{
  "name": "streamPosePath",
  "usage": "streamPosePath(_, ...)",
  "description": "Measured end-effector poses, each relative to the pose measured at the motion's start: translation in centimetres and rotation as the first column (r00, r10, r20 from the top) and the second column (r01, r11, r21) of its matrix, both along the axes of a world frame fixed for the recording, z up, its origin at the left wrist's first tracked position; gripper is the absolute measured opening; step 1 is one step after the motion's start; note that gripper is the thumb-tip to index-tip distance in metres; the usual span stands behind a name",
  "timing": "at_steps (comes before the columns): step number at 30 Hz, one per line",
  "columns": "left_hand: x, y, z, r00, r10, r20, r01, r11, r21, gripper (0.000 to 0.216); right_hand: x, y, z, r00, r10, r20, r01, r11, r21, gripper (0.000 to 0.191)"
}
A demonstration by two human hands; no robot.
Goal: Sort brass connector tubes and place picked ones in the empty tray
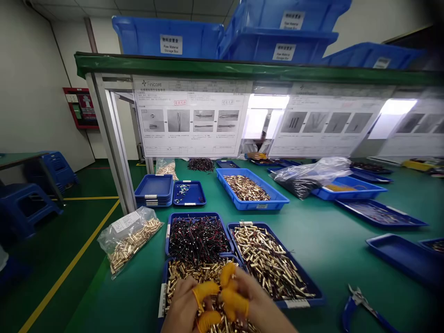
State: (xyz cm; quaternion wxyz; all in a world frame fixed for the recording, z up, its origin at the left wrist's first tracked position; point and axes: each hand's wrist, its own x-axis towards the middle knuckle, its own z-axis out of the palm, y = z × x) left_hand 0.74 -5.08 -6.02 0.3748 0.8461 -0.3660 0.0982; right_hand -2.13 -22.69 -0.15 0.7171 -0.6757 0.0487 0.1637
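My left hand (185, 305) and my right hand (248, 300) are pressed together at the bottom middle, over a blue tray (163, 289) filled with brass tubes. Orange finger cots cover several fingertips. The fingers pinch close together on something small that I cannot make out. Just behind sits a blue tray of black and red wires (197, 236). To the right lies a blue tray of brass tubes with wires (268, 263).
A clear bag of brass tubes (130, 240) lies at the left. Blue-handled pliers (360, 303) rest at the right. More blue trays (251, 187) stand further back, one under a plastic bag (312, 173). Instruction sheets (190, 118) hang from the frame. Blue stools (24, 203) stand on the floor at left.
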Motion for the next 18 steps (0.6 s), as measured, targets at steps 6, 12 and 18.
streamPosePath(6,1.6,-1.1,-0.2,0.992,0.105,-0.069,-0.085,0.966,0.243,0.029,1.4,-3.9,-1.1,0.812,-0.349,0.468,0.583,0.524,-0.621,0.025)
streamPosePath(12,2.2,-2.0,-0.7,0.993,0.077,-0.087,-0.046,0.948,0.316,0.03,1.4,0.7,-3.0,0.945,0.155,0.289,0.125,0.643,-0.755,0.015)
streamPosePath(18,2.7,-1.3,-2.2,0.997,0.074,-0.002,-0.073,0.996,0.052,0.024,1.1,1.0,-3.6,0.931,0.179,0.319,0.124,0.668,-0.734,0.013)
